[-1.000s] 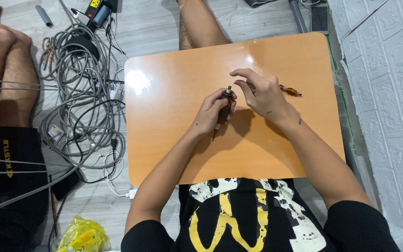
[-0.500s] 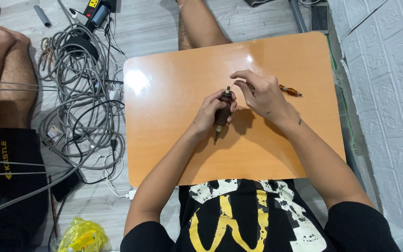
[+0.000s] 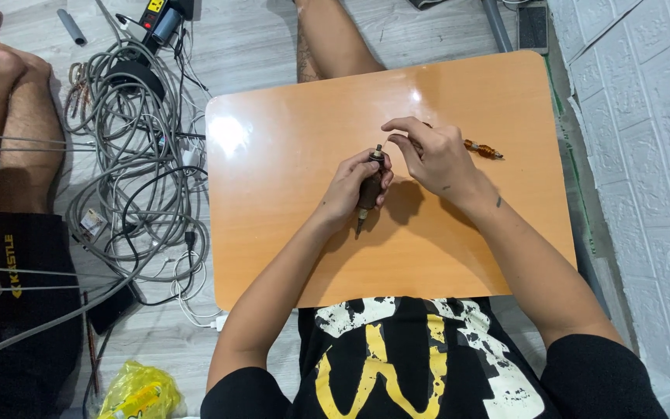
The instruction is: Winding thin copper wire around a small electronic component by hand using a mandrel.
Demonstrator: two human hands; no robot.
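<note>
Tool: a short dark brown tool (image 3: 369, 190) with a metal cap at its far end and a thin tip at its near end; it is held just above the middle of the tabletop, tilted a little, its cap away from the person; its shadow falls on the wood beside it
Left hand: the left hand (image 3: 348, 188) wraps around the tool's body; grip closed on it, thumb and fingers round the barrel; wrist over the wood
Right hand: the right hand (image 3: 433, 155) is just beside the tool's cap, fingers curled and drawn together at the tips; whether they touch the cap or pinch a small part I cannot tell; this grip is narrow
Rod: a small copper-coloured rod (image 3: 483, 149) lies on the tabletop just behind the right hand, partly hidden by it
Tabletop: an orange wooden tabletop (image 3: 288, 202) with rounded corners; glossy, with bright glare on its far left part; it sits over the person's lap
Person: black shirt with a yellow and white print; one bare leg shows past the far edge
Floor: pale planks; a big tangle of grey cables (image 3: 129, 155) lies left of the tabletop; a yellow bag (image 3: 137, 390) lies near the lower left
Other person: bare legs (image 3: 5, 109) and black shorts at the far left, well apart from the hands
Wall: white textured wall (image 3: 645, 155) on the right
</note>
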